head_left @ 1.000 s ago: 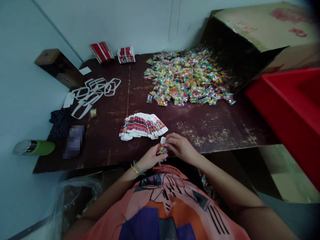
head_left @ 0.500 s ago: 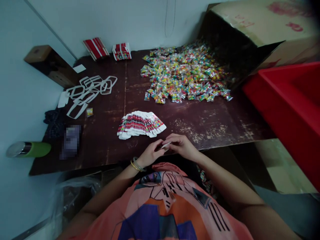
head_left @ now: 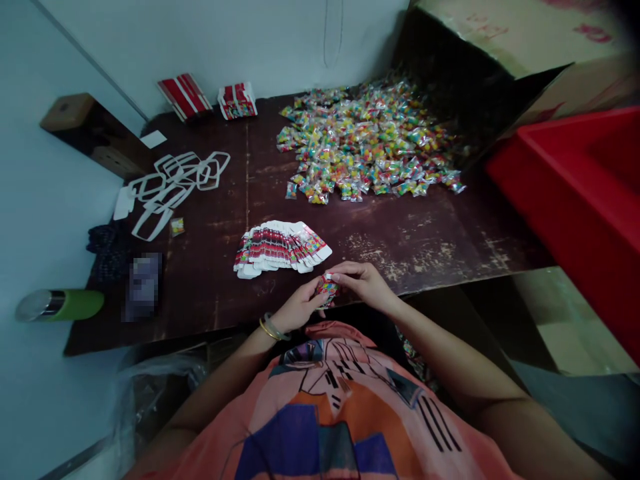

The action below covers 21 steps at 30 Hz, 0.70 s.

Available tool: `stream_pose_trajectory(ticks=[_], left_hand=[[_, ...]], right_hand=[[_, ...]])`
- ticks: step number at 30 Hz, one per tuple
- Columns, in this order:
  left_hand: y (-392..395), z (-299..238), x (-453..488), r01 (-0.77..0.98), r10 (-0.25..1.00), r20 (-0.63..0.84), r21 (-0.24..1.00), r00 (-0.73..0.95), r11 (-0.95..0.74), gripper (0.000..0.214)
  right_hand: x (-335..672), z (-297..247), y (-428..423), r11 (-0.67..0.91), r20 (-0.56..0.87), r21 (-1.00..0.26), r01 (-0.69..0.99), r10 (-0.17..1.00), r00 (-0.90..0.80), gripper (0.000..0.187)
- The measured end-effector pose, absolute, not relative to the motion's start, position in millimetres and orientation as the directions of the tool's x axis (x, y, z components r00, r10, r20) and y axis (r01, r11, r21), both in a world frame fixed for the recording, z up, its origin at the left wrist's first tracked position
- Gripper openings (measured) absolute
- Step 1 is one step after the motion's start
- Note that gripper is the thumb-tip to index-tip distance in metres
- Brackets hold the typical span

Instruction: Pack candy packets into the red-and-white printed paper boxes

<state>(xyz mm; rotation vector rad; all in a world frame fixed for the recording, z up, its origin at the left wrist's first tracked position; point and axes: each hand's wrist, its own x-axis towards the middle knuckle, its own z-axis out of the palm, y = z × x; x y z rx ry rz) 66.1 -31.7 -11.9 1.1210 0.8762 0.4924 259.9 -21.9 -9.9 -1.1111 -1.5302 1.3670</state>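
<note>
Close to the table's front edge, my left hand (head_left: 301, 305) is closed round a small red printed carton (head_left: 327, 288) with colourful spots. My right hand (head_left: 367, 285) pinches the carton's upper end, where a white flap shows. Just beyond my hands lies a fanned stack of flat red-and-white cartons (head_left: 280, 248). Farther back, a wide heap of clear packets of coloured candy (head_left: 365, 147) covers the table's rear right. One single candy packet (head_left: 177, 227) lies apart on the left.
White paper bands (head_left: 175, 183) lie tangled at left near a wooden block (head_left: 100, 133). Two banded carton bundles (head_left: 237, 101) stand by the wall. A green bottle (head_left: 75, 305) is at the left edge. A red bin (head_left: 560, 167) and a large cardboard box (head_left: 480, 33) bound the right side.
The carton, seen edge-on before as a thin pale shape, now shows its red printed face. My fingers have shifted round it; the view has tilted slightly.
</note>
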Motion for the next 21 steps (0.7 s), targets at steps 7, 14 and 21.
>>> stream_pose_trajectory(ticks=[7, 14, 21], left_hand=[[-31.3, -18.4, 66.3, 0.034, 0.644, -0.397, 0.866, 0.655, 0.499, 0.045], [-31.9, -18.4, 81.8, -0.019, 0.568, -0.347, 0.842, 0.747, 0.539, 0.046], [-17.7, -30.8, 52.3, -0.133, 0.717, -0.515, 0.762, 0.470, 0.634, 0.031]], right_hand=[[253.8, -29.7, -52.1, 0.285, 0.231, -0.925, 0.252, 0.947, -0.224, 0.027], [339.3, 8.7, -58.8, 0.100, -0.088, -0.916, 0.388, 0.894, -0.439, 0.022], [297.5, -28.2, 16.7, 0.460, 0.136, -0.722, 0.517, 0.827, -0.546, 0.047]])
